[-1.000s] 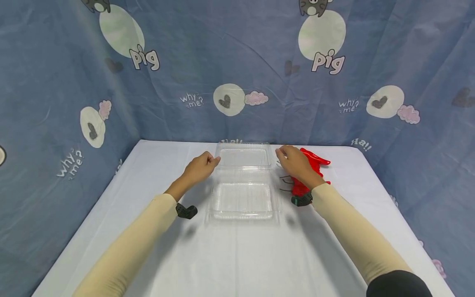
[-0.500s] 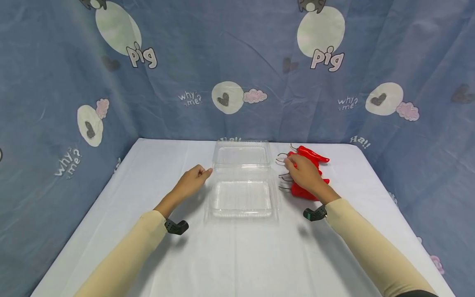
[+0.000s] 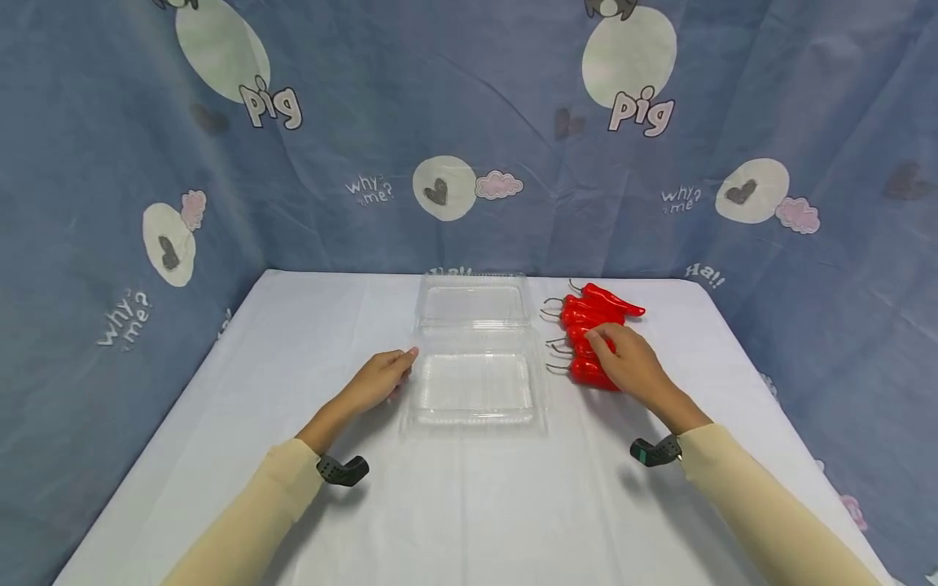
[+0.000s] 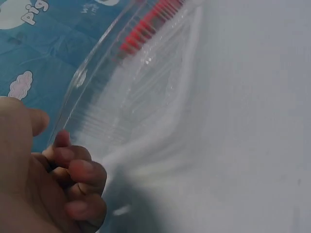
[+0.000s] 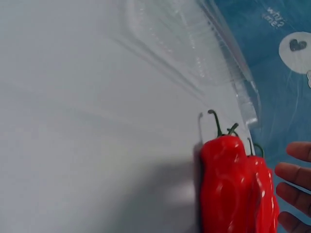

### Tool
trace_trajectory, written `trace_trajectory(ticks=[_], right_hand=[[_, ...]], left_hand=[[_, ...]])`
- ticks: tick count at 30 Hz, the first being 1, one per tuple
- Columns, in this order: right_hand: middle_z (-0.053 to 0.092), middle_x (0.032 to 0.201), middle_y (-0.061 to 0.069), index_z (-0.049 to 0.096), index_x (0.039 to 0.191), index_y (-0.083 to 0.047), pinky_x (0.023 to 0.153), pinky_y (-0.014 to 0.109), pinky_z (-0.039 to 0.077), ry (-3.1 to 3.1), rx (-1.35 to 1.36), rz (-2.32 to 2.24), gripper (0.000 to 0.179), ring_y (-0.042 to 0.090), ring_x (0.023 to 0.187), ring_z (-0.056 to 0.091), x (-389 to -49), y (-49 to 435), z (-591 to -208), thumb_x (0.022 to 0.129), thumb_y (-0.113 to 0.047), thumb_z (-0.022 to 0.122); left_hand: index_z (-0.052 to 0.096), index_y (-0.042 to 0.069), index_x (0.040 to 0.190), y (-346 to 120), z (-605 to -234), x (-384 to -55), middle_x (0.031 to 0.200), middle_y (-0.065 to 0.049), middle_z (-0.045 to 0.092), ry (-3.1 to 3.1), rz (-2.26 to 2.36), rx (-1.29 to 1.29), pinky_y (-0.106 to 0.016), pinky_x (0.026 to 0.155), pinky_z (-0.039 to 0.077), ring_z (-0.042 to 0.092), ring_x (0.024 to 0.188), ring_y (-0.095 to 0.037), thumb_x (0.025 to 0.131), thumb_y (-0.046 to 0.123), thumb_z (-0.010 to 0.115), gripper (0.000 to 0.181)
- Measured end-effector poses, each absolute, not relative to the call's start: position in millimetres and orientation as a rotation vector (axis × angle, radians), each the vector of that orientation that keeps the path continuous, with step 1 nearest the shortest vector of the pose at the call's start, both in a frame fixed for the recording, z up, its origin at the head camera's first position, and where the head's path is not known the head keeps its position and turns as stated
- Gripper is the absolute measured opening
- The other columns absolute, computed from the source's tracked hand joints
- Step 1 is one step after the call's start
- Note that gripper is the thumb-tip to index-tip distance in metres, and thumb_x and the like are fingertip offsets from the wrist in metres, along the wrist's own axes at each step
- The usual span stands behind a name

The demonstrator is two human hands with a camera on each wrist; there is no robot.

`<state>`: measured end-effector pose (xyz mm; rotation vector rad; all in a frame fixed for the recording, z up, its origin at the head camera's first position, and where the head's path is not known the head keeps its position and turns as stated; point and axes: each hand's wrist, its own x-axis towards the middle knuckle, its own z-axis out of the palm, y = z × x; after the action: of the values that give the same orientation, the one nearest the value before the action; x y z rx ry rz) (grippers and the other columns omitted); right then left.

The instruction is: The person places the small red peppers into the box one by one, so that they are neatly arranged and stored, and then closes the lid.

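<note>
A clear plastic clamshell container point(image 3: 475, 392) lies unfolded on the table, its lid point(image 3: 473, 304) flat on the far side. Beside the container's left edge is my left hand point(image 3: 375, 381); in the left wrist view its fingers point(image 4: 87, 171) curl loosely, the thumb stands apart, and nothing shows in its grasp. Several red peppers point(image 3: 592, 374) with thin green stems lie in a column right of the container, stems pointing left. Over the nearer peppers hovers my right hand point(image 3: 636, 368), covering part of them. Its fingers point(image 5: 294, 173) are relaxed and spread beside the peppers in the right wrist view, holding nothing.
A white cloth covers the table point(image 3: 506, 505). Blue printed fabric point(image 3: 352, 106) hangs behind the table and along both sides. Each wrist wears a small black camera, the left one point(image 3: 343, 470) and the right one point(image 3: 655, 451).
Both hands have drawn back toward the person, away from the lid and the far peppers. The left fingers have loosened from a tighter curl. More peppers are uncovered; the container stays put.
</note>
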<state>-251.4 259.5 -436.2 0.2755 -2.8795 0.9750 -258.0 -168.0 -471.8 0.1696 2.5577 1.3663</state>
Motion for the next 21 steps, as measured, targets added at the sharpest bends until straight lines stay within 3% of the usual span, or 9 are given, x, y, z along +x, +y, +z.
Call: trace_trajectory(ticks=[5,21], right_hand=[[0.064,0.122,0.014,0.059,0.129,-0.003,0.097,0.054,0.049,-2.885,0.271,0.956,0.039,0.032,0.111,0.057,-241,267,-442,0.103,-0.031,0.056],[0.064,0.118,0.011,0.061,0.127,-0.006,0.093,0.052,0.051,-2.856,0.348,0.902,0.033,0.029,0.11,0.057,-227,278,-451,0.102,-0.028,0.06]], left_hand=[[0.045,0.011,0.074,-164,-476,-255,0.058,0.002,0.041,2.465,1.476,0.161,-0.026,0.05,0.034,0.039,0.05,-0.014,0.106,0.048,0.046,0.05],[0.045,0.011,0.073,-163,-481,-253,0.061,0.002,0.042,2.408,1.578,0.135,-0.025,0.051,0.033,0.038,0.054,-0.015,0.105,0.049,0.049,0.049]])
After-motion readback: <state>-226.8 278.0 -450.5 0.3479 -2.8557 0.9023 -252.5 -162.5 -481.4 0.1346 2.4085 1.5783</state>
